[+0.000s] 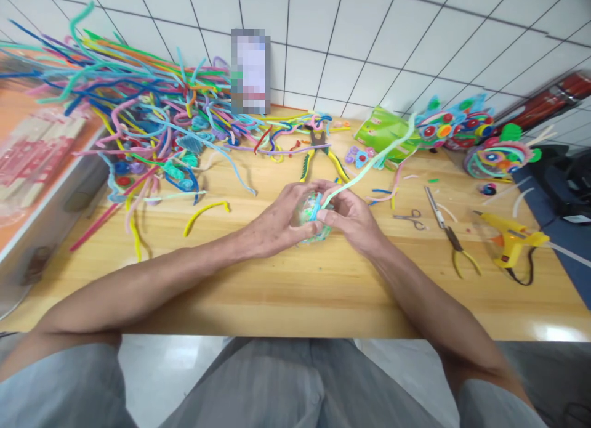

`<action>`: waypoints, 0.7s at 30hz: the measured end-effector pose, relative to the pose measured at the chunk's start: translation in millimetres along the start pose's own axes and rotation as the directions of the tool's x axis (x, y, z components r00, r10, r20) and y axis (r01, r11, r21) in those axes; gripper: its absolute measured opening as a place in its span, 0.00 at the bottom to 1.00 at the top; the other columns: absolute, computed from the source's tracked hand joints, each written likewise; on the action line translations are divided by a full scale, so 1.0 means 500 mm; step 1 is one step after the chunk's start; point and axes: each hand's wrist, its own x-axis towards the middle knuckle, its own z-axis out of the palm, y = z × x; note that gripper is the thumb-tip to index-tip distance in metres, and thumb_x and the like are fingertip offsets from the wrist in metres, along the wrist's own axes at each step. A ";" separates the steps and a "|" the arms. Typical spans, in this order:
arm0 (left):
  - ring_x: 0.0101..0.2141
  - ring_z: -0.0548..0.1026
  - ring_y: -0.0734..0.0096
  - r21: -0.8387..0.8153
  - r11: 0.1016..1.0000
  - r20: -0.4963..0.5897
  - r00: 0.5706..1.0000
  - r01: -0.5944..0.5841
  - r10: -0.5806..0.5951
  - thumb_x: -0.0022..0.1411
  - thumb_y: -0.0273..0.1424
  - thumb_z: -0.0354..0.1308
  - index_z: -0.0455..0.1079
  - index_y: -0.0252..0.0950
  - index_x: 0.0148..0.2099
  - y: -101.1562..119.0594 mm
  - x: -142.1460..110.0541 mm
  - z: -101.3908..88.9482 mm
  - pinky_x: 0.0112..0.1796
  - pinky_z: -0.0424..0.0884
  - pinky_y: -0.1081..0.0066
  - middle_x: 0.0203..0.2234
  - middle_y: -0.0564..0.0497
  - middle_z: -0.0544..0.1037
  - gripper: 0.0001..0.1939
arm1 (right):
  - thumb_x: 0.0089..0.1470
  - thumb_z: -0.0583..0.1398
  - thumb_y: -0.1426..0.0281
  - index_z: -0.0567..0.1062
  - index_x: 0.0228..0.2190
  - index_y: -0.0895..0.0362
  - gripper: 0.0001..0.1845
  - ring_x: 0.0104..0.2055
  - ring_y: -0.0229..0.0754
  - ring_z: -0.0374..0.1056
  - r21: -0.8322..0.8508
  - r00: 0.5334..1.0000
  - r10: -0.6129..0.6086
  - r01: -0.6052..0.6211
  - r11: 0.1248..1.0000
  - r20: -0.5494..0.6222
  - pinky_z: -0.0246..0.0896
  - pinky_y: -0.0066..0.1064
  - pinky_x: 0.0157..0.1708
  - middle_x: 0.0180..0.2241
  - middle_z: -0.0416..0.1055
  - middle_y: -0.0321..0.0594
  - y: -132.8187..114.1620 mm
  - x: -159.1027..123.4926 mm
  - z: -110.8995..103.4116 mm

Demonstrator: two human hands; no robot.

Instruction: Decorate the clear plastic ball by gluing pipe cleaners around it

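My left hand (pixel 279 222) is closed around the side of a small, rounded, see-through container (pixel 306 214) with green and blue colouring, partly hidden by my fingers. A blue strip crosses its front. From the other side, my right hand (pixel 353 215) pinches a pale green pipe cleaner (pixel 369 172) against the container; its long free end rises to the upper right. Just beyond my hands lie pliers (pixel 318 146) with yellow-and-green handles, spread apart. A bent yellow pipe cleaner (pixel 205 215) rests left of my hands.
A tangled heap of pipe cleaners (pixel 152 101) fills the back left, beside a box (pixel 55 231). A phone-like, blurred-out object (pixel 250 71) leans on the tiled wall. Decorated figures (pixel 496 157), scissors (pixel 410 218), more pliers (pixel 455 246) and a yellow glue gun (pixel 512 240) are at right.
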 end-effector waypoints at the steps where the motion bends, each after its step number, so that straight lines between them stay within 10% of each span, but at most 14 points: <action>1: 0.65 0.73 0.44 0.011 1.000 0.008 1.000 0.016 -0.016 0.72 0.48 0.64 0.61 0.45 0.73 -0.003 -0.001 -0.001 0.65 0.73 0.44 0.66 0.39 0.73 0.34 | 0.46 0.77 0.52 0.79 0.36 0.50 0.22 0.62 0.50 0.72 -0.004 1.000 0.005 -0.005 1.000 0.000 0.70 0.44 0.62 0.62 0.76 0.40 -0.001 -0.001 0.000; 21: 0.68 0.67 0.46 -0.001 0.990 -0.014 0.990 -0.142 0.142 0.71 0.42 0.66 0.56 0.44 0.74 -0.029 -0.009 0.017 0.67 0.68 0.44 0.67 0.37 0.67 0.37 | 0.50 0.75 0.54 0.77 0.35 0.50 0.19 0.62 0.51 0.73 -0.017 1.000 -0.003 0.003 1.000 -0.015 0.71 0.44 0.60 0.60 0.78 0.40 -0.005 0.001 -0.005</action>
